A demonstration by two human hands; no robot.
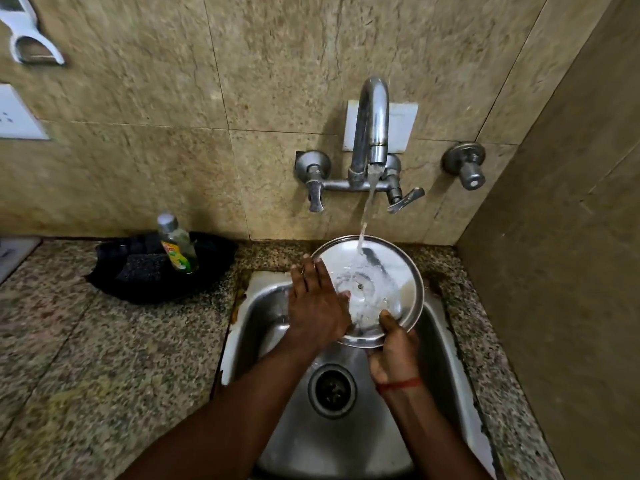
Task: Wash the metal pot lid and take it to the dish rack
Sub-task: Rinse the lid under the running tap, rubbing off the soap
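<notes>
The round metal pot lid (398,275) is held tilted over the steel sink (266,313), its inner side facing me. Water streams from the tap (372,126) onto the lid's middle and splashes there. My right hand (394,351) grips the lid's near rim from below, thumb on the inner face; a red thread circles that wrist. My left hand (317,303) lies flat on the lid's left part, fingers spread and pressed against the wet metal. No dish rack is in view.
A black tray (214,258) on the granite counter left of the sink holds a dish soap bottle (176,244) and a dark scrubber (140,266). The drain (331,389) sits below my hands. A tiled wall stands close on the right, with a separate valve (465,166).
</notes>
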